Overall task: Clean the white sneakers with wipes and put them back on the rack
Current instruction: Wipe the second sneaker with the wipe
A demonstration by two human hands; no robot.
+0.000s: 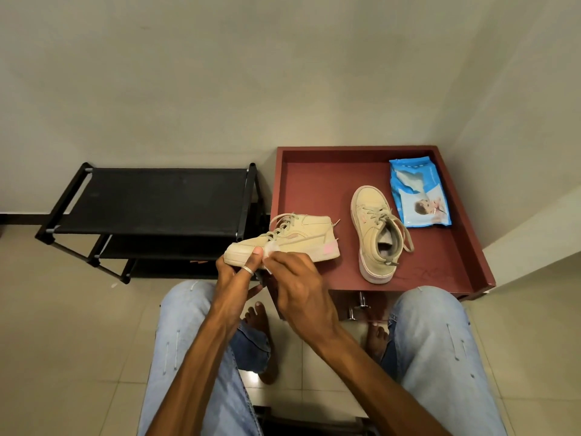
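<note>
The left hand [234, 275] grips the toe of one sneaker [295, 242], held aloft between the black rack [157, 199] and the raised rim of the red table [355, 149]; the right hand [300, 292] pinches a wipe [272, 247] against its side. The other sneaker [374, 237] lies on the table beside the wipes pack [418, 193].

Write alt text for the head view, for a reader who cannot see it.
The left hand holds a pale sneaker by its toe while the right hand holds a wipe against its side. The second sneaker and a blue wipes pack lie on a red-brown table, beside a black shoe rack.
</note>
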